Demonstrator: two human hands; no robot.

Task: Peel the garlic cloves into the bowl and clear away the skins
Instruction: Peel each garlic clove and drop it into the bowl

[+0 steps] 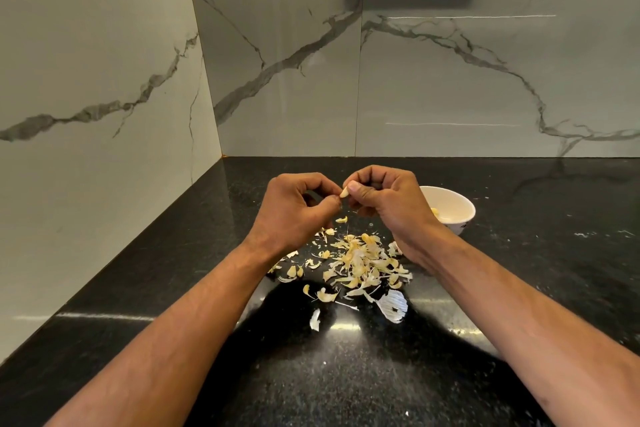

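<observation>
Above the counter point(450, 291), the right hand point(384, 199) and left hand point(298, 208) pinch one garlic clove point(344, 192) between fingertips. Loose skins point(360, 263) lie heaped beneath; the white bowl point(457, 204) sits toward the back right, holding peeled cloves.

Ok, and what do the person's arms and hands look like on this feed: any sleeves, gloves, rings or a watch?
Both forearms are bare right to the bottom edge of the picture, so no sleeves show. The left hand and right hand wear no gloves. No watch, band or bracelet shows at either wrist, and no ring can be seen on the fingers in view. Some fingers are curled out of sight, so a ring there cannot be ruled out.
</observation>
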